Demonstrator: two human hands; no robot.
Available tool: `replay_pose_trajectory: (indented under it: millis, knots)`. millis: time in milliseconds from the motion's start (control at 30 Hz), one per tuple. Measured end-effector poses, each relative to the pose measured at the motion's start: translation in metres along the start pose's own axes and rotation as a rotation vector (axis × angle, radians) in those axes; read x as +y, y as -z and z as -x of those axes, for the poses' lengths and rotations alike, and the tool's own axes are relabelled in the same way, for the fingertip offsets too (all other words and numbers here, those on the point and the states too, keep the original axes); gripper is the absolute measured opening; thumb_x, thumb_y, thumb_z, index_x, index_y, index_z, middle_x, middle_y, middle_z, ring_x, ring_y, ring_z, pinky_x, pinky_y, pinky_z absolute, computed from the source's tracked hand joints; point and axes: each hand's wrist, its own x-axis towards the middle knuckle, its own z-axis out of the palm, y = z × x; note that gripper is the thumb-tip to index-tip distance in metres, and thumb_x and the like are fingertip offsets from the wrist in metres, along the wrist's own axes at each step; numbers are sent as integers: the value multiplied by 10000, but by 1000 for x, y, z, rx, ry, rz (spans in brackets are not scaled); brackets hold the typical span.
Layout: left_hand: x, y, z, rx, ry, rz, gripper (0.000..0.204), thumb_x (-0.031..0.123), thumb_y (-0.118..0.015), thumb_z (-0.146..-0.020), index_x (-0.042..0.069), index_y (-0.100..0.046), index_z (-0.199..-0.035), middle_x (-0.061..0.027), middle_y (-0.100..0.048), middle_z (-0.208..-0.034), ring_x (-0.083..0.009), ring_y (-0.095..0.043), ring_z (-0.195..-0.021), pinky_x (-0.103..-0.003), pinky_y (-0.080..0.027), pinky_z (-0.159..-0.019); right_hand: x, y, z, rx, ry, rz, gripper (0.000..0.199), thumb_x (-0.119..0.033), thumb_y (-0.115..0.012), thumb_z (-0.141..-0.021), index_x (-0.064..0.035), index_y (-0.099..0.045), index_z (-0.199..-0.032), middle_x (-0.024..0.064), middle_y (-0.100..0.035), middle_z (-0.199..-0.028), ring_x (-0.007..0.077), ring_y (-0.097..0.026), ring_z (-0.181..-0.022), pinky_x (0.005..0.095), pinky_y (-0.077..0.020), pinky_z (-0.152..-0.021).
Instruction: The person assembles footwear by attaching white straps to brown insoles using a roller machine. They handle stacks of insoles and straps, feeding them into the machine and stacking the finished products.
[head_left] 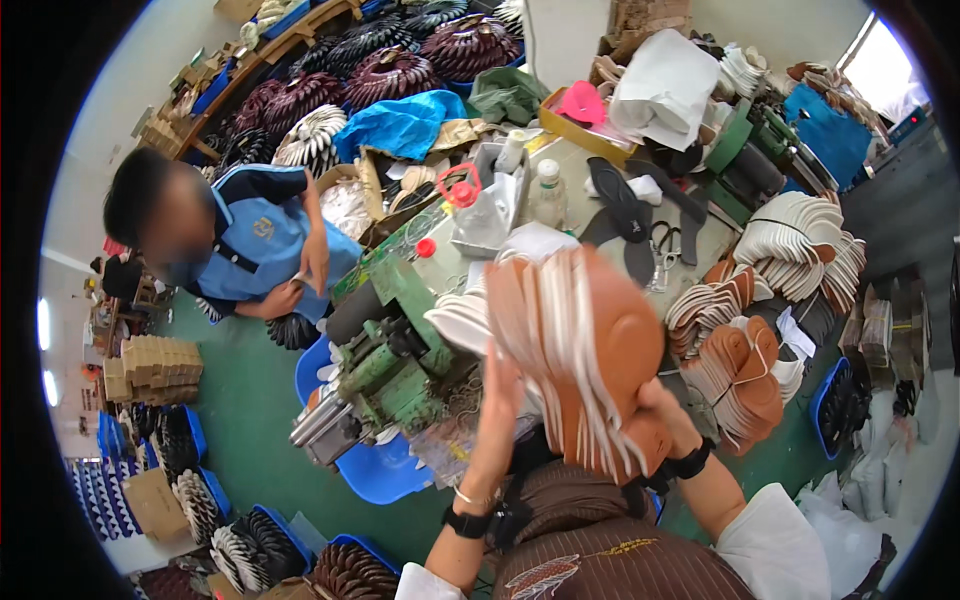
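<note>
Both hands up on a fanned stack of insoles (580, 350), tan-brown faces with white edges, raised over the worktable (585, 175) beside the green machine (395, 350); left hand (500, 385) cups its side; right hand (665, 410) clasps underneath, fingers mostly hidden.

Insole stack (585, 350) orange-brown, white edges; machine (395, 350) green.

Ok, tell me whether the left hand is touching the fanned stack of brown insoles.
Touching. In the head view the left hand presses against the near left side of the brown insole stack, with no gap visible; the right hand supports its other side.
</note>
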Motion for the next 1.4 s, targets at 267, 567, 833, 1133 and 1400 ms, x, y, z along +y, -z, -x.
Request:
replay_pose_trajectory:
  millis: [267, 567, 833, 1133, 1400]
  knots:
    - [18, 51, 92, 215, -301, 107, 1278, 308, -949, -551, 28, -113, -1475, -114, -348, -1428, -243, -375, -1323, -393, -342, -1094, 76, -79, -18, -228, 466, 890, 1048, -305, -896, -640, -14, -302, -1453, 140, -457, -1340, 248, -453, -1263, 381, -474, -972]
    - [4, 171, 182, 445, -387, -43, 1262, 360, -935, -571, 27, -86, -1442, -136, -409, -1359, -249, -456, -1251, -388, -394, -1056, 187, -178, 9, -286, 361, 870, 798, -122, -876, -671, 12, -426, -1316, 122, -538, -1235, 198, -545, -1162, 339, -483, -960]
    - [12, 245, 246, 547, -400, 31, 915, 196, -815, -738, 12, -215, -1404, -135, -448, -1296, -243, -472, -1206, -398, -399, -1018, 274, -202, 1, -295, 117, 523, 565, -32, -774, -783, 25, -476, -1260, 111, -591, -1217, 170, -599, -1087, 308, -509, -917]
    - [21, 288, 274, 985, -570, -229, 697, 205, -703, -811, -32, -352, -1364, -133, -471, -1296, -243, -468, -1203, -387, -345, -1067, 324, -214, -10, -171, 321, 333, 377, -27, -642, -905, 15, -528, -1262, 74, -617, -1203, 152, -552, -1145, 318, -423, -1003]
    - [28, 353, 321, 1061, -533, 131, 546, 297, -580, -889, -14, -424, -1309, -109, -494, -1266, -233, -489, -1165, -404, -372, -1022, 364, -161, -36, -182, 324, 475, 305, -6, -628, -910, 27, -582, -1210, 72, -647, -1143, 126, -590, -1051, 287, -468, -924]
